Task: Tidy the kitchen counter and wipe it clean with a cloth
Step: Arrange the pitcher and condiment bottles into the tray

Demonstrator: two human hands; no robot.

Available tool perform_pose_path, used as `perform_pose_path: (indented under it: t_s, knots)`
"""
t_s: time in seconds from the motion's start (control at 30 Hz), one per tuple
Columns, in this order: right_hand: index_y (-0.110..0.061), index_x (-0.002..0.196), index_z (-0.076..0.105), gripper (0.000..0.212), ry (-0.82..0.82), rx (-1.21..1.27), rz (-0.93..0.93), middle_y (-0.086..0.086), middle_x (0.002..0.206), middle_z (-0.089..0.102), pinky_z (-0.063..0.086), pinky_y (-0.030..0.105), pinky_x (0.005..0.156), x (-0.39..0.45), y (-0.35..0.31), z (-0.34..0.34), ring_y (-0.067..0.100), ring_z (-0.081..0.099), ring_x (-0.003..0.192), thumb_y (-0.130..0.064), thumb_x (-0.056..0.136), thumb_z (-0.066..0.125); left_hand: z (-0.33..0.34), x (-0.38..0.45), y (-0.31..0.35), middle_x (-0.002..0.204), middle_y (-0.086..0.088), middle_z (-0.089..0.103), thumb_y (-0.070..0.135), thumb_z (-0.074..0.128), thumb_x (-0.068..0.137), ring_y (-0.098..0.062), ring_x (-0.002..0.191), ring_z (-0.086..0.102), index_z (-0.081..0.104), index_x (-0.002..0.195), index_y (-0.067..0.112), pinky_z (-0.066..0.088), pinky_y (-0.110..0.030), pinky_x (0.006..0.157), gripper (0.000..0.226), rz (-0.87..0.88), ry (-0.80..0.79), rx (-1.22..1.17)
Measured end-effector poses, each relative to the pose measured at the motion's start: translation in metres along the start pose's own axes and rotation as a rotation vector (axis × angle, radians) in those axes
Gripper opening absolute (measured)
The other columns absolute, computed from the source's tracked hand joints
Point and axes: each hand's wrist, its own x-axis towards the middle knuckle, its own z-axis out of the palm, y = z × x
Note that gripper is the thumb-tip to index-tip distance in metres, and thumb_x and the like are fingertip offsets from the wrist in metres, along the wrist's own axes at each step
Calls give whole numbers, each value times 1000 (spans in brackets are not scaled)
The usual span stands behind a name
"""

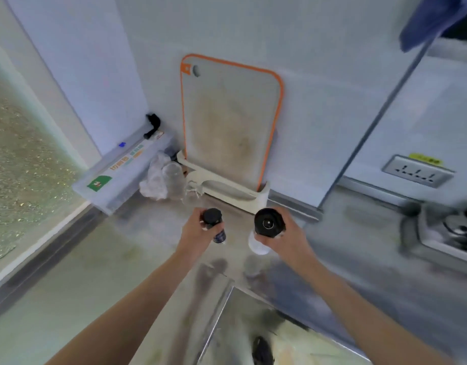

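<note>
- The shiny metal counter (100, 272) is under my arms.
- A big cutting board (227, 125) with an orange edge stands up in a white rack (227, 188) by the wall.
- A long box (121, 169) lies in the corner, with a crumpled bag (154, 177) just beside it.
- My right hand (287, 238) is curled round a white bottle (257, 245) with a wide black cap.
- My left hand (198, 233) is curled round a small dark bottle (214, 223) with a black cap.

pale glossy wall panels (319, 48) meeting in a corner | frosted speckled glass window (21, 159) glowing at left | grey wall socket plate (418, 171) sitting on the right wall
</note>
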Motion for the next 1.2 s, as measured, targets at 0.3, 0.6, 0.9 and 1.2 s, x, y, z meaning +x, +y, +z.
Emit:
perform_pose_path:
  t_s: [0.3, 0.6, 0.9, 1.2]
  knots:
    - [-38, 121, 44, 61, 317, 12, 224, -11, 105, 61, 42, 23, 78, -79, 80, -160, 13, 56, 100, -24, 72, 77, 174, -23, 63, 80, 6, 56, 8, 77, 70, -14, 75, 53, 52, 85, 19, 41, -15, 66, 32, 150, -403, 32]
    - [-39, 109, 50, 51, 528, 36, 320, -11, 99, 64, 45, 27, 78, -116, 154, -326, 13, 58, 97, -25, 69, 77, 352, -46, 119, 87, 7, 60, 21, 79, 70, -15, 84, 60, 53, 92, 21, 46, -22, 75, 34, 246, -559, 164]
    - [-36, 119, 49, 58, 539, 69, 353, -11, 101, 65, 46, 24, 77, -116, 220, -430, 12, 59, 96, -26, 69, 78, 488, -65, 157, 93, 3, 51, 10, 76, 72, -9, 86, 53, 56, 97, 13, 38, -8, 80, 33, 338, -564, 239]
    - [-39, 112, 50, 55, 604, 108, 380, -15, 100, 64, 50, 35, 85, -121, 252, -465, 11, 60, 97, -29, 67, 80, 578, -55, 179, 98, -5, 63, 19, 76, 69, -22, 94, 59, 60, 97, 19, 49, -38, 87, 32, 464, -625, 369]
